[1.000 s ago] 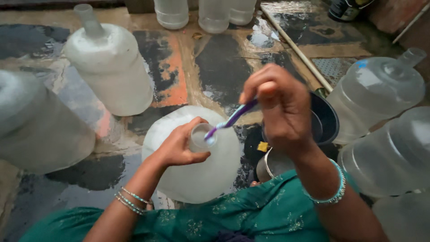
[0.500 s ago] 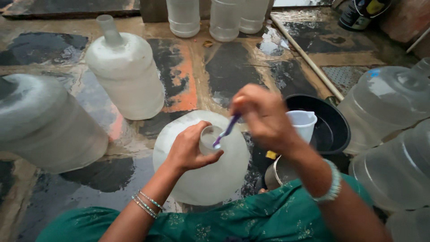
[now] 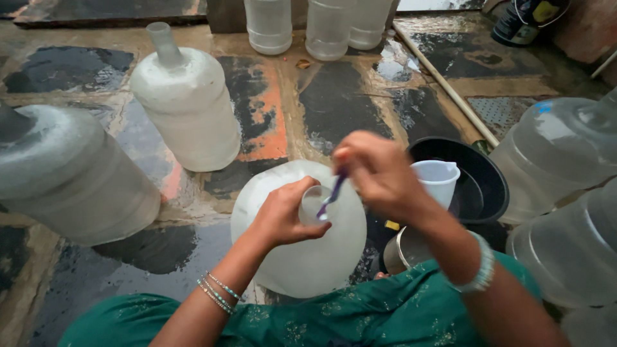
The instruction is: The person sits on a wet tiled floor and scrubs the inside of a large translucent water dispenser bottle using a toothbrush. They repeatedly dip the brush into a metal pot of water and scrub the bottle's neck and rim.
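Observation:
A large translucent white water jug [image 3: 302, 257] stands upright in front of me on the wet floor. My left hand [image 3: 283, 215] wraps around its short neck [image 3: 313, 204]. My right hand [image 3: 379, 173] grips a purple-handled brush [image 3: 331, 195], whose head pokes down into the neck opening. Both wrists wear bangles.
More big jugs stand around: one upright [image 3: 186, 109] behind, one lying at the left [image 3: 64, 173], several at the right [image 3: 559, 160]. A black basin [image 3: 479, 183] holding a white cup [image 3: 438, 180] sits to the right, a metal pot [image 3: 402, 250] beside it. A pipe [image 3: 443, 87] crosses the floor.
My right hand has lowered, pushing the brush from above the neck down into the opening. My view has shifted a little, and the white cup has come into sight.

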